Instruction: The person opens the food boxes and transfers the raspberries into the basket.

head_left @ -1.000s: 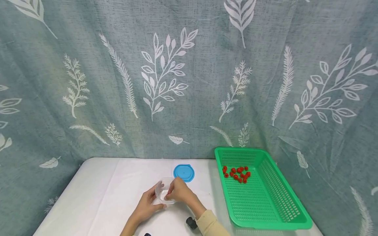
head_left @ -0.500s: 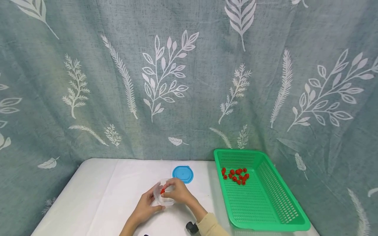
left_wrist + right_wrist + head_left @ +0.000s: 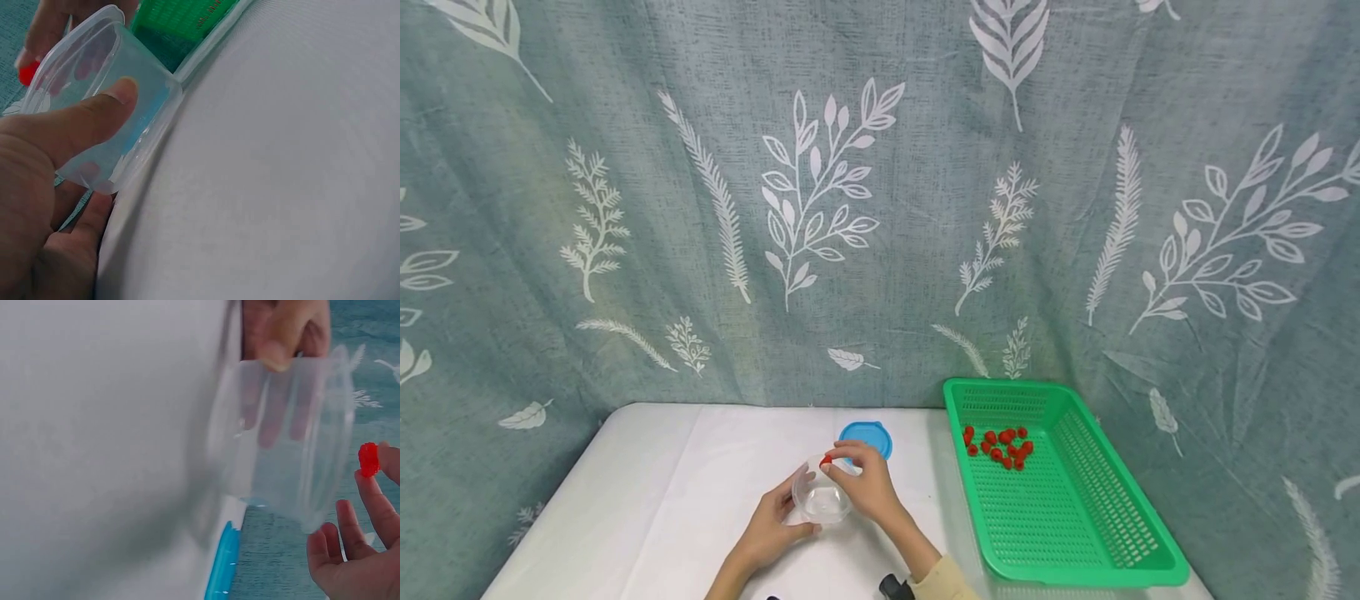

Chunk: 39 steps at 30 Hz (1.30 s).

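My left hand [image 3: 769,523] holds a clear plastic tub [image 3: 822,503] near the middle of the table, thumb on one side and fingers on the other. In the left wrist view the thumb lies along the tub's wall [image 3: 147,81]. Between thumb and index finger, my right hand [image 3: 871,485] pinches a red raspberry [image 3: 369,459]. It is just above the tub's far rim in the head view, apart from the tub in the right wrist view. The other fingers of that hand are spread and loosely bent. Through the tub only its transparent bottom shows.
A blue lid [image 3: 871,433] lies behind the right hand, partly covered by it. To the right stands a green perforated basket [image 3: 1075,500] with several raspberries [image 3: 1011,450] at its far left. A patterned curtain [image 3: 880,208] hangs behind the white table [image 3: 625,500].
My right hand has lifted the raspberry from inside the tub up to above its far rim, moving away and slightly right. The left hand keeps its hold on the tub.
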Available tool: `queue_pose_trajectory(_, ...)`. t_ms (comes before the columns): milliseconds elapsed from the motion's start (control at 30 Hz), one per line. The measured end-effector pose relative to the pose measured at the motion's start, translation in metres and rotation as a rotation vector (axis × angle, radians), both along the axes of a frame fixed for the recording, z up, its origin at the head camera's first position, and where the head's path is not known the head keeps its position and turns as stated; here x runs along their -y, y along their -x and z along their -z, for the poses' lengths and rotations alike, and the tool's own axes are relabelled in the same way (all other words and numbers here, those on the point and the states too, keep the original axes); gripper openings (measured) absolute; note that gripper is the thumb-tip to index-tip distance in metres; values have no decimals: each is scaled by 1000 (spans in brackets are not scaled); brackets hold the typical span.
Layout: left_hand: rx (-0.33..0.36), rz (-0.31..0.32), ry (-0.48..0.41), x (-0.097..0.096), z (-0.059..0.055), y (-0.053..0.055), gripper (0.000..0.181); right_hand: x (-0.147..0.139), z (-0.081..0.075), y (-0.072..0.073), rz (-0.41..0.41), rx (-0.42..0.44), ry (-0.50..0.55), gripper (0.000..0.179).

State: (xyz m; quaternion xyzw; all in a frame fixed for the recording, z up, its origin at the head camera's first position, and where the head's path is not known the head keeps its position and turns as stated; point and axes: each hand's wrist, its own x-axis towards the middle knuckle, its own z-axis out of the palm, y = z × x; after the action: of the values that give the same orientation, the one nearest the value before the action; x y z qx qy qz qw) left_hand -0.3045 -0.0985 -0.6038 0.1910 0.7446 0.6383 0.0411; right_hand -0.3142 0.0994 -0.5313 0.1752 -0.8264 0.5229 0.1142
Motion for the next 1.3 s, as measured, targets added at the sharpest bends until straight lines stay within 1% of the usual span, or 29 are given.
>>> queue_pose_trajectory(167,17,-14,1,-1,-1,0,99,-5,-13,-15,-12,46,70,23)
queue_pose_trajectory(300,22,-21,-7,-2,-1,0,99,-12,-30,-29,-53,79,122,22)
queue_pose_trajectory(433,14,-28,-12,-4,-2,-1,99,-24,-53,-44,-87,116,259,24)
queue_pose_trajectory(467,14,-31,-13,-4,-2,-1,99,-28,-58,-48,-95,106,293,24)
queue_pose_trajectory(533,11,-33,-4,-5,-2,-1,99,-36,-66,-54,-122,47,330,23)
queue_pose_trajectory(633,15,-35,14,-6,-1,-1,99,-50,-75,-62,-186,-75,315,20)
queue_pose_trajectory(700,10,-37,31,-6,-1,-1,100,-60,-78,-66,-233,-125,299,20)
queue_pose_trajectory(733,6,-38,39,-6,-1,-1,100,-65,-80,-68,-252,-129,298,21)
queue_pose_trajectory(800,-8,-41,53,-6,-1,1,100,-76,-85,-71,-273,-107,312,22)
queue_pose_trajectory(867,-14,-44,60,-5,0,0,99,-88,-89,-73,-282,-61,342,24)
queue_pose_trajectory(967,-4,-40,64,-4,2,1,100,-107,-96,-75,-261,-5,378,27)
queue_pose_trajectory(1067,0,-38,60,-3,2,1,99,-127,-105,-74,-188,39,379,29)
queue_pose_trajectory(1200,-19,-44,51,-4,2,1,99,-154,-116,-64,-74,61,334,31)
queue_pose_trajectory(1300,-9,-47,35,-4,1,1,98,-174,-121,-52,0,40,285,32)
